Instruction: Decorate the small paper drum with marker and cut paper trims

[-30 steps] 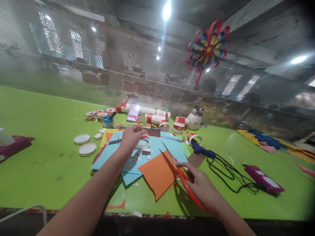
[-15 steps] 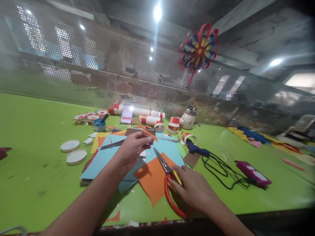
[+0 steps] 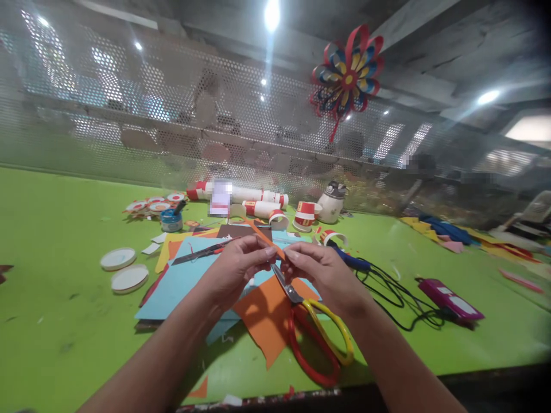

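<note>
A narrow orange paper strip (image 3: 266, 236) is pinched between the fingertips of my left hand (image 3: 241, 267), its far end pointing up and away. My right hand (image 3: 321, 272) pinches the strip's near end, close beside the left fingertips. Below both hands, scissors (image 3: 321, 338) with one red and one yellow handle lie on an orange paper sheet (image 3: 264, 321), their blade tips partly behind my fingers. Light blue sheets (image 3: 172, 292) are spread under my left hand, with a second dark-bladed pair of scissors (image 3: 196, 252) on them.
A blue glue gun (image 3: 355, 263) and a purple box (image 3: 450, 299) with black cable lie right. White lids (image 3: 129, 279) and a blue jar (image 3: 171, 220) stand left. Paper tubes (image 3: 262, 209), a red-and-white cup (image 3: 305, 217) and a white pot (image 3: 330, 203) are behind. A paper flower (image 3: 348, 79) hangs above.
My right hand has let go of the red-and-yellow scissors, which now lie on the papers, and has moved up and left to the orange strip beside my left hand.
</note>
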`<control>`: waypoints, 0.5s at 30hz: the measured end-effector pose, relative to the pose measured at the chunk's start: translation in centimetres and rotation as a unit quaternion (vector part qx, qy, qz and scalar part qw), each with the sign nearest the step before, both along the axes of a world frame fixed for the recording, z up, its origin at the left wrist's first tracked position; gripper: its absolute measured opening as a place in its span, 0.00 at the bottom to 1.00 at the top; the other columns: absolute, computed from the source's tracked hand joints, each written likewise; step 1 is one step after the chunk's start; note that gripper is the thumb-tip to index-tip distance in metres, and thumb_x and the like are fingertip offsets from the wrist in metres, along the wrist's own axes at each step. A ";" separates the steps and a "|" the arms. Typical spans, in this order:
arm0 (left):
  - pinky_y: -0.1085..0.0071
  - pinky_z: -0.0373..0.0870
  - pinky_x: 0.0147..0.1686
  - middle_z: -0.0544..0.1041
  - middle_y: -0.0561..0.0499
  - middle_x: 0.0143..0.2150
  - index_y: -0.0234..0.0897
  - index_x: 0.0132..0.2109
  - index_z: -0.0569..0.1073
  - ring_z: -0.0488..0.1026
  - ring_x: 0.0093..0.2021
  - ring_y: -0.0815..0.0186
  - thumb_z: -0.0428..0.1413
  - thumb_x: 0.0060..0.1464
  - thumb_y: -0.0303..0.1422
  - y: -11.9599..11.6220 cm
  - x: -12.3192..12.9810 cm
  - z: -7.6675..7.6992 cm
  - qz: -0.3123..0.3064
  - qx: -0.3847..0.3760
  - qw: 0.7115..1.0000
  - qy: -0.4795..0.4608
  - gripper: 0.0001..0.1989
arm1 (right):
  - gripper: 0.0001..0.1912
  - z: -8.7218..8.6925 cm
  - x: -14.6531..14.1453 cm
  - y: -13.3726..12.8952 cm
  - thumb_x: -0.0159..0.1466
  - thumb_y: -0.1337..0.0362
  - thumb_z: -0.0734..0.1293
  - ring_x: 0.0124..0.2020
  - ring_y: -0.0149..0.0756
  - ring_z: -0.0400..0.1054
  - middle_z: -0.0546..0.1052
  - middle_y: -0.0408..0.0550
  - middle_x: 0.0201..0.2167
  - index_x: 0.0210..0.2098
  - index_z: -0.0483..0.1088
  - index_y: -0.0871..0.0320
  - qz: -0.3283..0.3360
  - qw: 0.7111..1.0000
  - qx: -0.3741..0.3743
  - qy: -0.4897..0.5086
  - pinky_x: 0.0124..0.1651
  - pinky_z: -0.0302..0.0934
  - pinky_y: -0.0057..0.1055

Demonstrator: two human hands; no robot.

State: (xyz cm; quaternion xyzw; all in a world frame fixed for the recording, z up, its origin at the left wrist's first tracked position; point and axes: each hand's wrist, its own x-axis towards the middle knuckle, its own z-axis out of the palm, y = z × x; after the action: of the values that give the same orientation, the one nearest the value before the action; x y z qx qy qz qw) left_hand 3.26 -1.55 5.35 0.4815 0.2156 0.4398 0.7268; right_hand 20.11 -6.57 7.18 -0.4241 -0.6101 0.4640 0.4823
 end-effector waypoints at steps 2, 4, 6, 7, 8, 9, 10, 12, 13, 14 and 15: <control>0.73 0.65 0.33 0.75 0.52 0.27 0.33 0.28 0.75 0.71 0.30 0.70 0.67 0.45 0.32 -0.1 0.0 0.1 -0.006 0.004 1.000 -0.007 0.09 | 0.10 -0.1 -0.1 0.3 0.61 0.60 0.68 0.28 0.30 0.66 0.72 0.44 0.26 0.30 0.74 0.61 0.019 0.999 -0.019 0.024 0.36 0.62 0.34; 0.73 0.65 0.33 0.76 0.52 0.27 0.33 0.28 0.75 0.71 0.30 0.70 0.67 0.46 0.31 -0.1 0.0 0.1 -0.014 0.009 1.000 -0.017 0.08 | 0.08 -0.2 0.0 0.3 0.60 0.61 0.68 0.28 0.30 0.66 0.72 0.43 0.26 0.30 0.75 0.61 0.027 0.999 -0.029 0.036 0.36 0.61 0.34; 0.73 0.66 0.33 0.76 0.52 0.27 0.32 0.28 0.75 0.72 0.30 0.70 0.66 0.48 0.30 -0.2 0.0 0.1 -0.025 0.014 0.999 -0.026 0.07 | 0.07 -0.3 0.0 0.2 0.60 0.63 0.68 0.28 0.30 0.66 0.73 0.43 0.26 0.31 0.76 0.61 0.035 0.998 -0.032 0.048 0.36 0.61 0.33; 0.73 0.66 0.33 0.76 0.52 0.27 0.32 0.29 0.76 0.72 0.29 0.70 0.65 0.48 0.30 -0.2 0.0 0.0 -0.031 0.016 0.999 -0.029 0.07 | 0.07 -0.3 0.0 0.1 0.60 0.63 0.68 0.28 0.30 0.66 0.73 0.44 0.26 0.30 0.76 0.61 0.040 0.997 -0.032 0.054 0.36 0.61 0.33; 0.73 0.67 0.33 0.76 0.53 0.27 0.32 0.29 0.76 0.73 0.29 0.71 0.65 0.49 0.29 -0.2 0.0 0.0 -0.037 0.017 0.999 -0.032 0.06 | 0.07 -0.3 0.0 0.0 0.60 0.63 0.68 0.28 0.30 0.67 0.74 0.44 0.26 0.30 0.76 0.61 0.046 0.997 -0.031 0.061 0.35 0.61 0.33; 0.73 0.67 0.33 0.76 0.53 0.26 0.32 0.29 0.76 0.72 0.28 0.71 0.65 0.49 0.29 -0.2 0.0 0.0 -0.043 0.018 0.998 -0.035 0.06 | 0.07 -0.3 0.0 -0.1 0.60 0.63 0.68 0.28 0.30 0.67 0.73 0.44 0.26 0.30 0.76 0.61 0.051 0.996 -0.032 0.067 0.35 0.61 0.33; 0.74 0.67 0.32 0.75 0.53 0.26 0.32 0.29 0.76 0.72 0.28 0.72 0.65 0.49 0.29 -0.2 0.0 0.0 -0.046 0.018 0.998 -0.038 0.05 | 0.07 -0.3 0.0 -0.1 0.61 0.63 0.68 0.28 0.30 0.67 0.73 0.44 0.26 0.30 0.76 0.61 0.054 0.995 -0.033 0.073 0.35 0.62 0.33; 0.75 0.67 0.32 0.75 0.54 0.25 0.32 0.29 0.77 0.72 0.27 0.72 0.65 0.48 0.29 -0.2 0.1 0.1 -0.052 0.016 0.998 -0.042 0.06 | 0.08 -0.3 0.0 -0.1 0.61 0.63 0.68 0.27 0.30 0.67 0.73 0.44 0.25 0.30 0.76 0.61 0.061 0.994 -0.040 0.084 0.35 0.62 0.33; 0.76 0.66 0.31 0.75 0.54 0.24 0.31 0.28 0.77 0.72 0.27 0.73 0.66 0.47 0.29 -0.3 0.1 0.1 -0.055 0.015 0.997 -0.045 0.06 | 0.08 -0.3 0.0 -0.1 0.61 0.63 0.68 0.27 0.30 0.67 0.73 0.44 0.25 0.30 0.76 0.61 0.066 0.993 -0.044 0.088 0.35 0.63 0.33; 0.76 0.66 0.31 0.75 0.54 0.24 0.31 0.28 0.77 0.71 0.27 0.73 0.66 0.47 0.29 -0.4 0.1 0.2 -0.059 0.013 0.997 -0.048 0.07 | 0.08 -0.3 0.0 -0.1 0.61 0.63 0.68 0.27 0.30 0.67 0.73 0.45 0.26 0.30 0.76 0.61 0.069 0.992 -0.046 0.090 0.35 0.63 0.33; 0.77 0.66 0.30 0.75 0.54 0.24 0.31 0.28 0.77 0.71 0.26 0.73 0.67 0.46 0.30 -0.4 0.1 0.3 -0.063 0.010 0.997 -0.052 0.07 | 0.08 -0.3 0.1 -0.1 0.61 0.63 0.68 0.27 0.30 0.67 0.74 0.45 0.26 0.30 0.76 0.61 0.072 0.992 -0.045 0.091 0.35 0.63 0.32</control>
State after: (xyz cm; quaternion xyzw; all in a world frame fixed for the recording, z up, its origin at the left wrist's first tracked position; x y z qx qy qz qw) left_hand 3.36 -1.97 5.62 0.4782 0.1424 0.4194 0.7584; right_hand 20.16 -6.69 6.87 -0.3569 -0.5710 0.5611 0.4815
